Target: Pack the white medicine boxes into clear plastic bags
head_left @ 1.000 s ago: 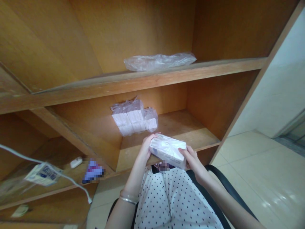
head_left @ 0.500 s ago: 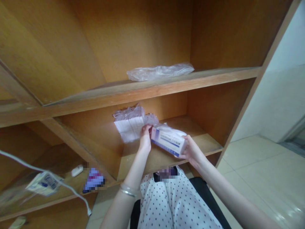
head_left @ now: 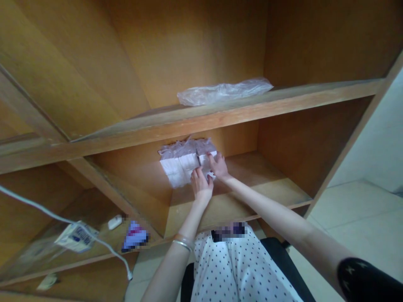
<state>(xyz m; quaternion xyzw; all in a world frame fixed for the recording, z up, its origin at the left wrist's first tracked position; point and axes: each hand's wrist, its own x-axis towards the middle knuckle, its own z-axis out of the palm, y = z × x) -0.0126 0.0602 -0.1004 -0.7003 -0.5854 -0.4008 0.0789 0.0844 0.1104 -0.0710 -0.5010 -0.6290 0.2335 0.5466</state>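
Several white boxes [head_left: 179, 167] in crinkled clear plastic stand side by side at the left of the middle shelf compartment. Against their right side is another plastic-wrapped box [head_left: 204, 161], its front partly covered by my hands. My right hand [head_left: 219, 166] holds this box at its right side, fingers bent over the edge. Lower down, my left hand [head_left: 201, 184] has its fingers curled at the box's front left and its thumb near the bottom. The printed side of the box is out of sight.
Crumpled clear plastic [head_left: 225, 91] lies on the shelf board [head_left: 220, 114] above. To the left, a lower compartment holds a printed packet [head_left: 77, 237], a small white object [head_left: 115, 222] and a blurred purple item [head_left: 135, 235]. A white cable [head_left: 40, 208] hangs across it.
Both hands have moved the plastic-wrapped box left and deeper into the compartment, turning it so it stands against the white boxes. The view has shifted slightly.
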